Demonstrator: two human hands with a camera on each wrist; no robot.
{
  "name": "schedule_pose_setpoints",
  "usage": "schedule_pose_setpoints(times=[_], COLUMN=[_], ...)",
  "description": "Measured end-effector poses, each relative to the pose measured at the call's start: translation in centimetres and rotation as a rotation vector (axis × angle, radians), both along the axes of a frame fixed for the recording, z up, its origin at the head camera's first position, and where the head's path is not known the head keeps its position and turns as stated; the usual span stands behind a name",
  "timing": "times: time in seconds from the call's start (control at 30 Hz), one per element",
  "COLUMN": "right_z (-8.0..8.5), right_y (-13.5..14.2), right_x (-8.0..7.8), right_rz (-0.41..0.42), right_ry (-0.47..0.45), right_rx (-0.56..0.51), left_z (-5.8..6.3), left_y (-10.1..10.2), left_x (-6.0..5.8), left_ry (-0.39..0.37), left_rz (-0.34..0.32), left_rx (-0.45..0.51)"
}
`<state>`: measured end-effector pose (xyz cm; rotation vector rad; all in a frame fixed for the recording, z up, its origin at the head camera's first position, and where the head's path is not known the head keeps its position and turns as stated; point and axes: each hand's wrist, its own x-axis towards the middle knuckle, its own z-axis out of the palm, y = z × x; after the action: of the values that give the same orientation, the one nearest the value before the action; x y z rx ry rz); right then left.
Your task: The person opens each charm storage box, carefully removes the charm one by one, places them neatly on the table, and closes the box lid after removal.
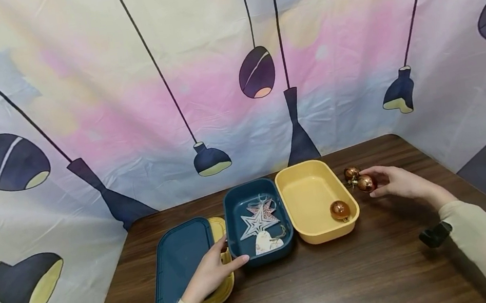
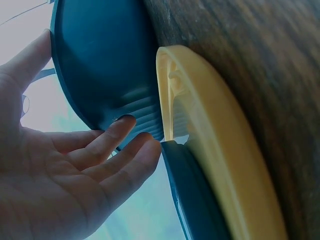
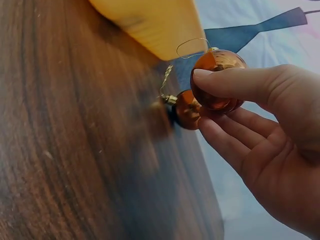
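Note:
My right hand (image 1: 396,182) pinches a shiny copper Christmas bauble (image 3: 220,80) between thumb and fingers, just right of the yellow box. Another copper bauble (image 3: 187,111) with a gold cord lies on the table beside it. Inside the yellow box (image 1: 306,199), near its front right corner, sits one more copper bauble (image 1: 339,210). My left hand (image 1: 215,269) rests against the front left corner of the dark blue box (image 1: 232,215), fingers loosely extended along its side. In that box lie a white star ornament (image 1: 257,222), a pinkish glitter star (image 1: 269,210) and a white heart-like ornament (image 1: 266,241).
A dark blue lid (image 1: 184,263) lies partly over a yellow lid (image 1: 221,295), left of the boxes. The brown wooden table (image 1: 336,283) extends in front. A printed fabric backdrop (image 1: 227,107) hangs behind the table's back edge.

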<state>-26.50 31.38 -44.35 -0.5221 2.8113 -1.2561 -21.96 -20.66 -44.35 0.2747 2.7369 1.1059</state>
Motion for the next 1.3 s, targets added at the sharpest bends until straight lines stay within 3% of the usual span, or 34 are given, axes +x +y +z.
schedule_pose_setpoints(times=[0.57,1.3], right_z=[-1.6,-2.1], right_y=[1.3,1.5], right_x=[-1.4,-2.8], right_rz=[-0.007,-0.047], right_ry=[-0.018,-0.056], right_rx=[0.09,0.087], left_z=[-0.2,-0.2], left_y=[0.0,0.0], left_x=[0.1,0.0], left_ry=[0.009,0.002], left_rz=[0.001,0.0], left_rx=[0.007,-0.008])
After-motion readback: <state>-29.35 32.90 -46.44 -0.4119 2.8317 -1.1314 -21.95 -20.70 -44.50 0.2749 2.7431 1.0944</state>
